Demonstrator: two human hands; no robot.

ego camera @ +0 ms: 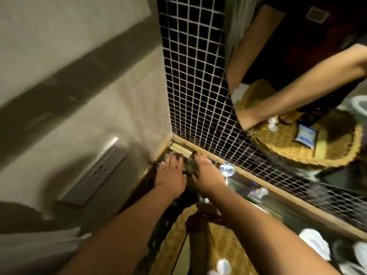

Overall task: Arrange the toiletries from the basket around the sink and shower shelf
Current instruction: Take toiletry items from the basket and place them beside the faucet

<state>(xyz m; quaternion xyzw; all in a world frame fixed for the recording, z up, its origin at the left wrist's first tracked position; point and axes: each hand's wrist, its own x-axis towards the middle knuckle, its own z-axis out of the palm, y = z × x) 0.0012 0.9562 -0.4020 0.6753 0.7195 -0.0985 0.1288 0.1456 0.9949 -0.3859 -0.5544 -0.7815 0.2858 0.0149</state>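
Note:
The frame is blurred by motion. Both hands reach into the far corner of the dark counter, where pale yellow boxes (178, 149) lie against the wall. My left hand (170, 173) rests with its fingers stretched over the corner items. My right hand (207, 172) sits beside it, fingers curled round a small dark glassy object (190, 166) between the two hands. The woven basket (224, 245) stands under my forearms, with a white item (223, 265) inside it.
A round clear bottle top (227, 168) and small bottles (257, 192) stand along the wooden edge right of my hands. White bundles (313, 241) lie at the lower right. A mirror (297, 62) reflects my arm and the basket. A socket plate (93, 171) is on the left wall.

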